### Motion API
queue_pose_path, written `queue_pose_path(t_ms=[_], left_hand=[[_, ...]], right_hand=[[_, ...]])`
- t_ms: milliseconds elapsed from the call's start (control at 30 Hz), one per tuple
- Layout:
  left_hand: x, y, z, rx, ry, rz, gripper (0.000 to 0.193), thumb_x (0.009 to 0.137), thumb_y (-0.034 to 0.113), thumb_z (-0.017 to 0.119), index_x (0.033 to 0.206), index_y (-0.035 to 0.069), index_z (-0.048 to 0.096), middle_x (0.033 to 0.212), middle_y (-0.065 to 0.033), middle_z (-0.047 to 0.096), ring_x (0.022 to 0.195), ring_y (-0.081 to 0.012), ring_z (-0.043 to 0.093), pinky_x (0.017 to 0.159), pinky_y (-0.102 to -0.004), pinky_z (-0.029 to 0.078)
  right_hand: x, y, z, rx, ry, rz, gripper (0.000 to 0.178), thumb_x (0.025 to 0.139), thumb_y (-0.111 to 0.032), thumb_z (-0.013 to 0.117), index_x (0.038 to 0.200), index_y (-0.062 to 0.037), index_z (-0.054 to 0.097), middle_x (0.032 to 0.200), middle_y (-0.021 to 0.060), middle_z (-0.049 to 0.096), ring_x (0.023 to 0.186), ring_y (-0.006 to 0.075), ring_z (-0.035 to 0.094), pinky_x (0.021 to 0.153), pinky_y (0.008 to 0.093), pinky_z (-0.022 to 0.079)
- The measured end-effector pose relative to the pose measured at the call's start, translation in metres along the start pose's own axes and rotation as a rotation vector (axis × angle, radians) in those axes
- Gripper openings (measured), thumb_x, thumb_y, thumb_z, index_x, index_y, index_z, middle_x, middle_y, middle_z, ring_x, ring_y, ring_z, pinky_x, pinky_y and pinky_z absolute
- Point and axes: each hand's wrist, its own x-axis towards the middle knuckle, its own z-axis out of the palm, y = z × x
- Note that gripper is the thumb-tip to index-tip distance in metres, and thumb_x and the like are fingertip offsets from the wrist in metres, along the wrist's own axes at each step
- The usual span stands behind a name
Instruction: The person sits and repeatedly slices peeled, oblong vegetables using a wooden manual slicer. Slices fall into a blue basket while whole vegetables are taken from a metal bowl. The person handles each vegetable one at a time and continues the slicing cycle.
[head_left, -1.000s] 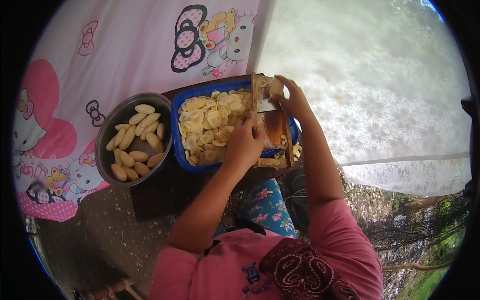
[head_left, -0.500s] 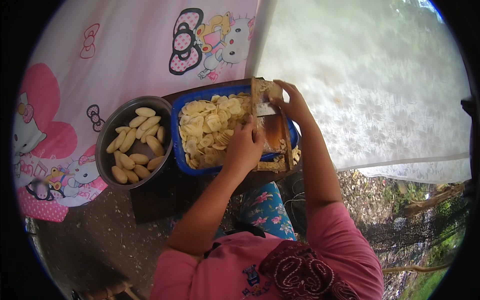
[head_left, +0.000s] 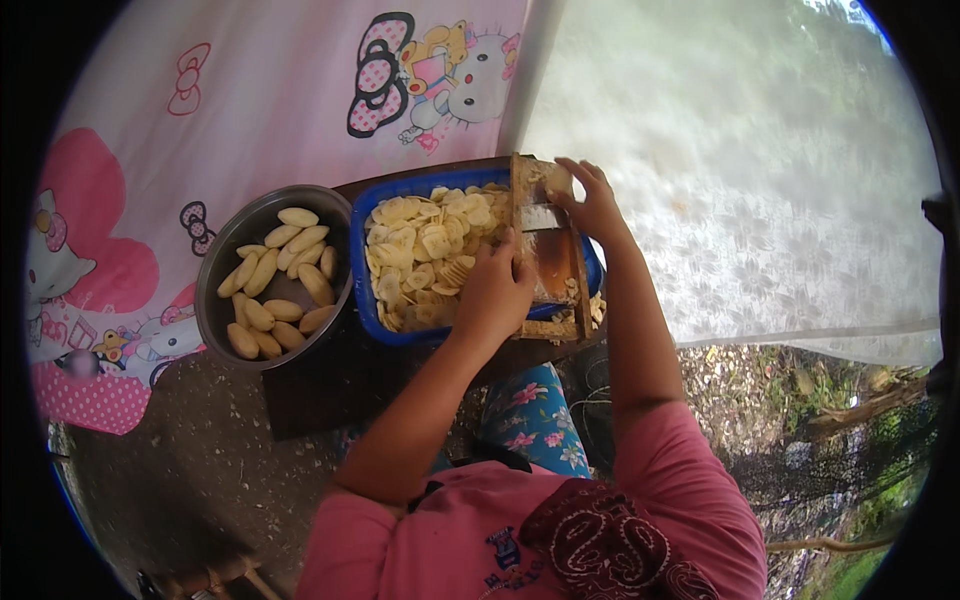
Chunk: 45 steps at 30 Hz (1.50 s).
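A wooden slicer (head_left: 551, 262) with a metal blade across it rests over the right part of a blue basin (head_left: 370, 318). Thin banana slices (head_left: 420, 250) fill the basin's left side. My left hand (head_left: 497, 288) is closed on the slicer's left rail, its thumb upward beside the slices. At the slicer's far end, my right hand (head_left: 597, 208) curls its fingers over a pale piece of peeled banana (head_left: 557, 180), partly hidden by the fingers. To the left, a round metal pot (head_left: 212, 325) holds several whole peeled bananas (head_left: 262, 272).
Basin and pot stand on a dark low table (head_left: 300, 405). A pink patterned curtain (head_left: 270, 90) hangs behind them, and a white lace cloth (head_left: 720, 180) hangs at the right. Small pale scraps (head_left: 597, 308) lie by the basin's right edge.
The whole scene has shifted slightly right in the picture. Both hands keep their places on the slicer, with little visible movement.
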Motion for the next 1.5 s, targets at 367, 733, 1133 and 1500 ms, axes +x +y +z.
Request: queue_pose_path(t_ms=[367,733,1133,1500], left_hand=[[0.002,-0.005,0.006,-0.013,0.007,0.004,0.055,0.093,0.023,0.052,0.142,0.001,0.044,0.115,-0.0247,0.053,0.097,-0.0411,0.062,0.084,-0.0469,0.051],[0.002,-0.001,0.001,0.036,0.02,-0.007,0.055,0.092,0.022,0.053,0.142,-0.001,0.044,0.116,-0.025,0.053,0.099,-0.041,0.061,0.086,-0.0465,0.05],[0.001,0.002,-0.001,0.016,0.015,-0.007,0.053,0.092,0.021,0.052,0.139,-0.002,0.046,0.114,-0.0264,0.054,0.101,-0.0416,0.061,0.087,-0.0465,0.05],[0.002,0.005,-0.002,-0.013,-0.028,-0.057,0.052,0.093,0.02,0.051,0.14,-0.002,0.046,0.113,-0.0263,0.054,0.101,-0.0406,0.061,0.086,-0.0456,0.05]], right_hand=[[-0.042,-0.013,-0.01,0.086,-0.039,-0.075,0.057,0.081,-0.018,0.076,0.135,-0.0184,0.057,0.146,0.0252,0.04,0.14,0.0395,0.033,0.113,0.0441,0.033],[-0.096,-0.02,-0.016,0.071,-0.128,-0.091,0.059,0.079,-0.013,0.076,0.135,-0.0179,0.057,0.148,0.024,0.039,0.143,0.0383,0.029,0.115,0.0466,0.029],[-0.064,-0.009,-0.005,0.028,-0.025,-0.11,0.057,0.076,-0.021,0.08,0.13,-0.0224,0.062,0.145,0.0285,0.04,0.137,0.0441,0.037,0.11,0.0475,0.037],[-0.007,-0.006,-0.001,0.192,-0.064,0.071,0.055,0.082,-0.021,0.076,0.134,-0.0212,0.059,0.151,0.0249,0.034,0.143,0.0386,0.03,0.113,0.0449,0.032]])
